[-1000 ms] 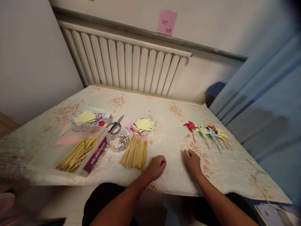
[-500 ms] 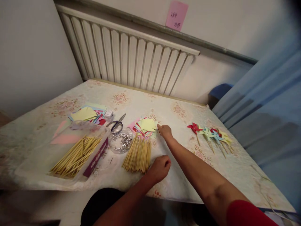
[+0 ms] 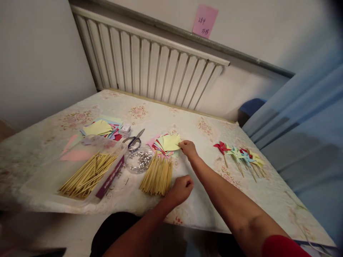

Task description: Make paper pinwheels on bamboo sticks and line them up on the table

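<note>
My right hand (image 3: 188, 149) reaches to the paper stack, thumb and forefinger pinched on the edge of the top pale yellow paper square (image 3: 171, 142). Beneath that square, cut papers in pink, red, blue and white lie fanned out. Closer to me, my left hand (image 3: 183, 188) rests on the table with its fingers curled into a loose fist, nothing showing in it. Just left of it, a row of thin wooden sticks (image 3: 158, 176) lies side by side, its far ends near the papers.
A clear round dish of metal pins (image 3: 138, 161), scissors (image 3: 135, 139) and a small box (image 3: 125, 129) lie left of the sticks. Further left are a plastic bin (image 3: 34, 182) of sticks and more cut paper (image 3: 98, 127). Finished paper pinwheels (image 3: 235, 153) lie on the right.
The view has shifted slightly. My right fingers now close on the yellow square's edge, which appears moved a little to the right. My left hand stays curled in place.
</note>
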The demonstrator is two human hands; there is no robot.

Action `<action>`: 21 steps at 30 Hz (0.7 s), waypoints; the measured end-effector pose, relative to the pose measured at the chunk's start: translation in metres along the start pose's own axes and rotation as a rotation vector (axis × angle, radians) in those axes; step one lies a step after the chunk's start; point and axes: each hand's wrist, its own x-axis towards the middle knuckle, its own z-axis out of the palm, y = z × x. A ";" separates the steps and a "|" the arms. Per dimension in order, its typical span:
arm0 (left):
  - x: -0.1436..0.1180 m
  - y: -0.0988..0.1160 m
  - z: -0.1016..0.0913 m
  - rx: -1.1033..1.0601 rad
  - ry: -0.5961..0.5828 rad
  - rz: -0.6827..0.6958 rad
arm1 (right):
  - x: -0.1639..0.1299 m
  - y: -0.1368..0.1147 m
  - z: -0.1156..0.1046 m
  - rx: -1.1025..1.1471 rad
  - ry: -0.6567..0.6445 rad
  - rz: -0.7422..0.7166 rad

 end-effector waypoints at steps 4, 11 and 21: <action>0.002 0.003 -0.002 -0.355 0.033 -0.161 | -0.029 0.009 -0.029 0.242 0.018 -0.065; 0.002 0.013 -0.012 -1.146 0.059 -0.120 | -0.103 0.040 -0.077 0.590 0.053 -0.110; 0.004 0.014 -0.015 -1.265 -0.023 -0.142 | -0.156 0.074 -0.078 0.341 0.071 -0.136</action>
